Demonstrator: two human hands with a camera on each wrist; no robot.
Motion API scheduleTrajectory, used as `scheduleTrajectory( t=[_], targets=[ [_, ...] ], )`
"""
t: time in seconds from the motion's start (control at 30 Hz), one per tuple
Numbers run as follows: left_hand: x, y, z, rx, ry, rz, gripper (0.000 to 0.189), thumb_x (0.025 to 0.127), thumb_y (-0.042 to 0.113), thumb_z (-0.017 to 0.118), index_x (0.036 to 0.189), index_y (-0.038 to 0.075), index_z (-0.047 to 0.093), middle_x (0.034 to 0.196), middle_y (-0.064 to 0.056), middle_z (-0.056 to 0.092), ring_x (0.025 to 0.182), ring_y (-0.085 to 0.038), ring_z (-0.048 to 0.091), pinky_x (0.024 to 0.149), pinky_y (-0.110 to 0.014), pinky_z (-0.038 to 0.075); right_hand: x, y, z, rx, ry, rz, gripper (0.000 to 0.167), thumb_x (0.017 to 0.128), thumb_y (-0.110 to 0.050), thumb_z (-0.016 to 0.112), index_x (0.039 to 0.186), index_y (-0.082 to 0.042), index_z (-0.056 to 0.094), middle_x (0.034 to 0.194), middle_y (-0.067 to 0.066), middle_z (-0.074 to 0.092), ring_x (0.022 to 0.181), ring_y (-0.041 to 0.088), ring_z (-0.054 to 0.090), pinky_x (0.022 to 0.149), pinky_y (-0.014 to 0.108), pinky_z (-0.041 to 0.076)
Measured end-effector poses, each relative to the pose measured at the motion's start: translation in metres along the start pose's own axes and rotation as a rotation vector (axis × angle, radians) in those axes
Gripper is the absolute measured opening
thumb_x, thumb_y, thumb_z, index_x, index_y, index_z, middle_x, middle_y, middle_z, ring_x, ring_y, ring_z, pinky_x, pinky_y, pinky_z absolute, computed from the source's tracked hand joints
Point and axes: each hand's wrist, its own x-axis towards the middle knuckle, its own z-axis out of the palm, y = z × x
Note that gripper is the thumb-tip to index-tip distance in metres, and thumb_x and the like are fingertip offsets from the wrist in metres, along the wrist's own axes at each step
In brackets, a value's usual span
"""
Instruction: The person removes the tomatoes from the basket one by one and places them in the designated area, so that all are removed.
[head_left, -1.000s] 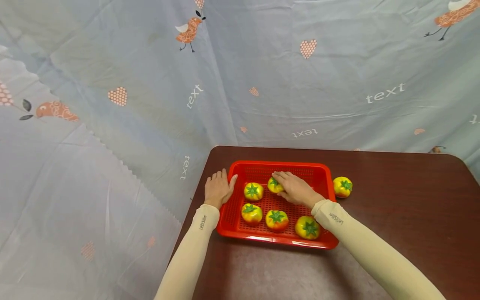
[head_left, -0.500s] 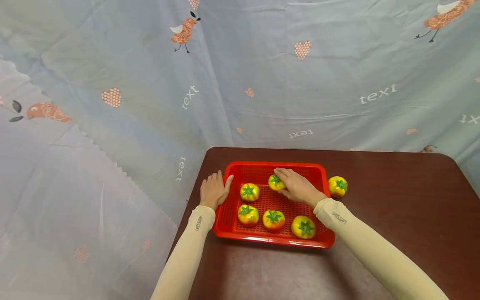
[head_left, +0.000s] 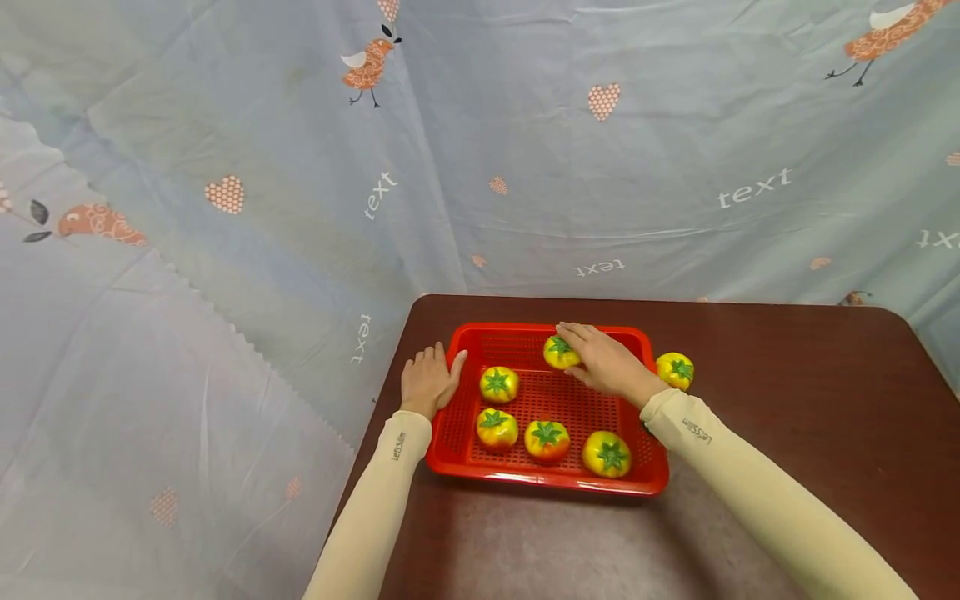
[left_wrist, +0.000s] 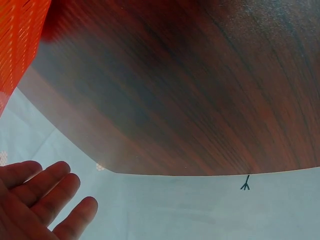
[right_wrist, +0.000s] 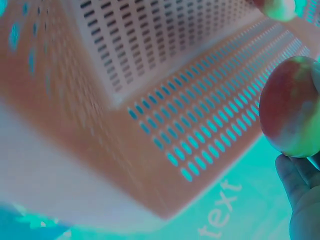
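A red plastic basket (head_left: 540,480) with perforated sides and floor stands on the table. My right hand (head_left: 606,360) grips a yellow tomato (head_left: 560,353) with a green star-shaped top, held over the back part of the basket. In the right wrist view that tomato (right_wrist: 287,112) shows its reddish underside, raised from the basket floor, with fingertips against it. My left hand (head_left: 429,380) lies along the basket's left rim with its fingers straight. Its fingers (left_wrist: 57,197) show extended in the left wrist view. Several more tomatoes rest inside, among them a front-row tomato (head_left: 547,442).
One more tomato (head_left: 675,369) sits on the table just outside the basket's right side. The dark brown wooden table (head_left: 795,400) extends to the right. A grey-blue patterned curtain (head_left: 525,133) hangs behind the table and along its left side.
My right hand has moved back and to the right with the gripped tomato, towards the basket's back wall. The left hand stays at the left rim. The head view has shifted slightly.
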Motion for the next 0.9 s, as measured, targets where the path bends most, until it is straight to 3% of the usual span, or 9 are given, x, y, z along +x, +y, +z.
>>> scheduleTrajectory(
  t=[0.37, 0.9],
  targets=[
    [-0.002, 0.001, -0.002, -0.010, 0.009, 0.007, 0.083, 0.101, 0.061, 0.017, 0.147, -0.005, 0.037, 0.142, -0.023, 0.050, 0.128, -0.039, 0.049, 0.108, -0.052, 0.038, -0.008, 0.017, -0.037, -0.014, 0.087, 0.028, 0.072, 0.087, -0.017, 0.075, 0.146, 0.005, 0.039, 0.148, 0.023, 0.043, 0.133, 0.039, 0.045, 0.108, 0.050, 0.042],
    [0.000, 0.001, 0.001, 0.003, 0.041, 0.014, 0.081, 0.101, 0.060, 0.021, 0.145, -0.005, 0.040, 0.138, -0.024, 0.053, 0.125, -0.039, 0.051, 0.105, -0.053, 0.040, -0.024, 0.043, -0.063, -0.001, 0.139, 0.112, 0.072, 0.087, -0.016, 0.074, 0.146, 0.006, 0.039, 0.146, 0.024, 0.044, 0.132, 0.042, 0.044, 0.107, 0.054, 0.041]
  ],
)
